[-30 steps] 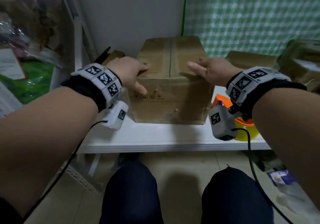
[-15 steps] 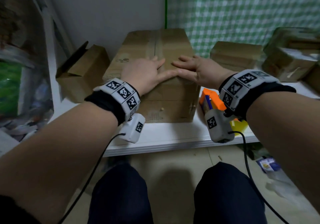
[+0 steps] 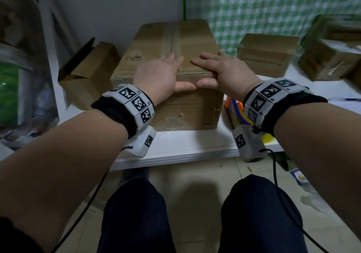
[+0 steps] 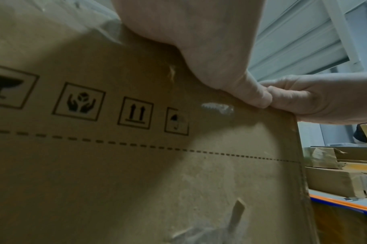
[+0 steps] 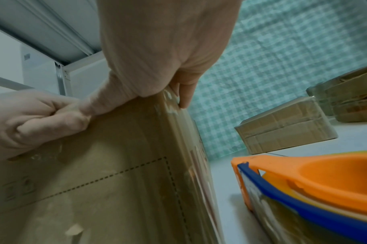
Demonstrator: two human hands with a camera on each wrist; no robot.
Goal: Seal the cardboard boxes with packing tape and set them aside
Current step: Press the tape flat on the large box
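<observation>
Both hands have shifted from the box's sides to its top: left hand (image 3: 156, 74) and right hand (image 3: 224, 70) lie flat, fingers straight, thumbs over the near edge, evidently pressing tape onto the cardboard box (image 3: 175, 43) near the tabletop's (image 3: 185, 143) front edge.
</observation>
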